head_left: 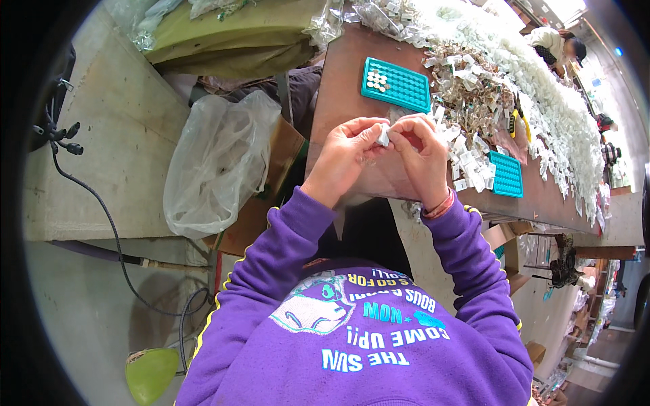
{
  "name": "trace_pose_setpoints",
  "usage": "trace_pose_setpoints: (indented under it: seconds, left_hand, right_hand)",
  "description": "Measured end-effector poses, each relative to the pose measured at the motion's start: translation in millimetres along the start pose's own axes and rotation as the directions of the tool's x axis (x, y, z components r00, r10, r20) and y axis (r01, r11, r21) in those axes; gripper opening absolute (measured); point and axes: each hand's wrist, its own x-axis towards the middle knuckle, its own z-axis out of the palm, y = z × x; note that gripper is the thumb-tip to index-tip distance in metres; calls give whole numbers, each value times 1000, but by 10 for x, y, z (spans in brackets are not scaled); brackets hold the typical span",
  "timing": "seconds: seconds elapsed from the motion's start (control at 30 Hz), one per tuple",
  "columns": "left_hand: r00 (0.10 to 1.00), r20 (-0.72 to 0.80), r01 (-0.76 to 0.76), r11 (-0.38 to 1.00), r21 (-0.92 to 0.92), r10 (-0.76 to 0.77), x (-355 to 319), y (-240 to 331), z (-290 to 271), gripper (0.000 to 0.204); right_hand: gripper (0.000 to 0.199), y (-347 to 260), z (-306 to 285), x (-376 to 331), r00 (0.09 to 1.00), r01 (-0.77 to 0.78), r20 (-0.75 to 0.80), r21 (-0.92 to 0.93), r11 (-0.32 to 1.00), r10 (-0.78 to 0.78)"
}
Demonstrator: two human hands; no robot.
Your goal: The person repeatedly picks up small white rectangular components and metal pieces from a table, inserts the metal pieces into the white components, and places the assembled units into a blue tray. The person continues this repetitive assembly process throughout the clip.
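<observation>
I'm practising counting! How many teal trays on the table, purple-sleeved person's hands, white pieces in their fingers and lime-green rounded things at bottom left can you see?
Teal trays: 2
Hands, left hand and right hand: 2
White piece: 1 in sight
Lime-green rounded thing: 1
Total: 6

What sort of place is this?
Probably a workshop or small factory: a brown worktable is heaped with small whitish pieces, and on it a teal tray with rows of pockets holds some pale round pieces.

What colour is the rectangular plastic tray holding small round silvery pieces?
The rectangular plastic tray is teal; it shows best in the head view.
</observation>
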Motion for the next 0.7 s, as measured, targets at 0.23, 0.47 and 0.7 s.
trace_pose_setpoints:
  seconds: [0.23,0.47,0.7]
  left_hand:
    - [999,34,6,1000,-3,-6,-10,30,39,28]
    - [999,22,40,999,2,-40,11,6,-5,25]
    - [999,18,27,998,64,-28,30,-6,-16,24]
  right_hand:
    - [7,-35,-124,31,997,36,71,-31,999,-34]
    - [12,-98,-133,74,941,329,169,-263,907,-292]
    - [13,-109,-123,63,929,356,234,-348,867,-287]
